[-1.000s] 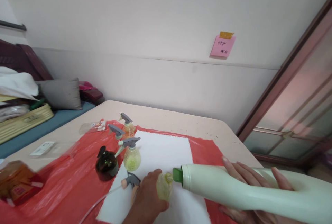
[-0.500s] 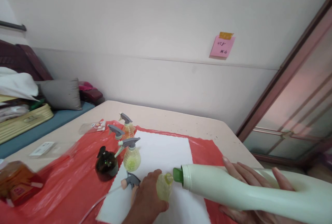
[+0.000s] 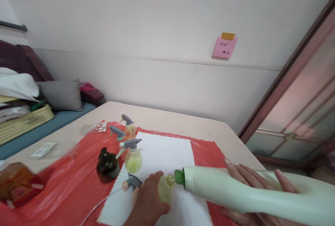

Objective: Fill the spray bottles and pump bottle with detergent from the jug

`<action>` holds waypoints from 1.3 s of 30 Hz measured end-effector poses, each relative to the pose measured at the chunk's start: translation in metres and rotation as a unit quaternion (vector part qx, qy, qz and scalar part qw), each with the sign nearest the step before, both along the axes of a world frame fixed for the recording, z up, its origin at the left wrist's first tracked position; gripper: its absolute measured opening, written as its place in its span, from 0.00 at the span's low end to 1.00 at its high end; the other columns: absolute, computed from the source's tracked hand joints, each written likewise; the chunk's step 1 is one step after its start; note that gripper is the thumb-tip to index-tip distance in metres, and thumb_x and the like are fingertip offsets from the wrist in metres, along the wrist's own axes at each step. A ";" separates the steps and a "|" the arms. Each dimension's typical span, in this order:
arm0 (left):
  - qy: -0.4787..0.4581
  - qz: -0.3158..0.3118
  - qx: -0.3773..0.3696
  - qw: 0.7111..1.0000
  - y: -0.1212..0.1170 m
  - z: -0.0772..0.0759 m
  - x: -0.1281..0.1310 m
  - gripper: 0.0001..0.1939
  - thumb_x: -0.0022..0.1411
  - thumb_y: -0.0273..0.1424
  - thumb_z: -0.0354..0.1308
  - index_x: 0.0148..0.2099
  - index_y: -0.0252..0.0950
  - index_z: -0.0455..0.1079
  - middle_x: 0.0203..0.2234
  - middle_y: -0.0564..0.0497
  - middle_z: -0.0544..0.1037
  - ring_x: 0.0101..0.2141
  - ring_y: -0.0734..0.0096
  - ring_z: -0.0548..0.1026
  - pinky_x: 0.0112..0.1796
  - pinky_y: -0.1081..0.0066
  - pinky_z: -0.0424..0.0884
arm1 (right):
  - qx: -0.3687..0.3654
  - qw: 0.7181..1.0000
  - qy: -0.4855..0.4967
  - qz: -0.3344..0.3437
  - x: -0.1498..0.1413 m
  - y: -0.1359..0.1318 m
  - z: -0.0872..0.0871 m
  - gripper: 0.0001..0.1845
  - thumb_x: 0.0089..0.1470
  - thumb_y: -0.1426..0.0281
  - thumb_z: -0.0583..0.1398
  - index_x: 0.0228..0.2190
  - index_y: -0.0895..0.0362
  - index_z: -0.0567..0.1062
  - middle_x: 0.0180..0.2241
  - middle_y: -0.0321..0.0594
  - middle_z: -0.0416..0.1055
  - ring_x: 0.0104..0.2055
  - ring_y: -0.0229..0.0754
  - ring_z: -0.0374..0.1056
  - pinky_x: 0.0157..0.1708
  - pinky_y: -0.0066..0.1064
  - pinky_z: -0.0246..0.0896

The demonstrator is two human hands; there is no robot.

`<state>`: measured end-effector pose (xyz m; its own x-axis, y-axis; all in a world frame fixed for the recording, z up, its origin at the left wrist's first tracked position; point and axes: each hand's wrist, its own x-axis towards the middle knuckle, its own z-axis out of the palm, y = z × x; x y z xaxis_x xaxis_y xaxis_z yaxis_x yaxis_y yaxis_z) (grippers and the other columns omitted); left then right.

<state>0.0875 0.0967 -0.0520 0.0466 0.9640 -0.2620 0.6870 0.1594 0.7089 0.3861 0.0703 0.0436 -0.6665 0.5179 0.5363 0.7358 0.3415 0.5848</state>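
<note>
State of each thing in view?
Small bottle: open, in left hand.
Large bottle: tipped sideways, in right hand; flow unclear.
Loose sprayer: detached, lying on paper.
Greenish spray bottle: upright, sprayer on.
Two spray bottles behind it: sprayers on.
Dark bottle: upright, top on.
Orange bottle: partly out of frame.
Pink note: taped to wall.

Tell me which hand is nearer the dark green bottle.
Left. The left hand is to the right of the dark green bottle; the right hand, holding the pale green bottle, is much farther right.
</note>
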 end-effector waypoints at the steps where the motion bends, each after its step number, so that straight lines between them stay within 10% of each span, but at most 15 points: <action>1: 0.000 0.000 -0.001 1.000 0.000 0.001 0.000 0.51 0.39 0.30 0.64 0.68 0.34 0.59 0.63 0.38 0.66 0.64 0.48 0.61 0.62 0.58 0.54 | -0.004 1.000 0.003 0.000 0.000 0.000 0.000 0.27 0.63 0.59 0.51 0.60 0.52 0.67 0.58 0.50 0.69 0.59 0.58 0.62 0.64 0.69 0.37; 39: 0.006 0.007 -0.002 1.000 -0.001 0.001 -0.001 0.51 0.38 0.28 0.64 0.68 0.35 0.59 0.63 0.40 0.67 0.63 0.52 0.63 0.61 0.60 0.55 | 0.020 1.000 -0.010 0.001 0.001 0.003 0.000 0.32 0.64 0.58 0.51 0.64 0.60 0.62 0.55 0.53 0.72 0.56 0.60 0.65 0.62 0.69 0.43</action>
<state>0.0865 0.0953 -0.0515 0.0308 0.9634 -0.2662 0.6929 0.1713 0.7004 0.3874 0.0732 0.0436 -0.6784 0.4949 0.5430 0.7230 0.3183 0.6131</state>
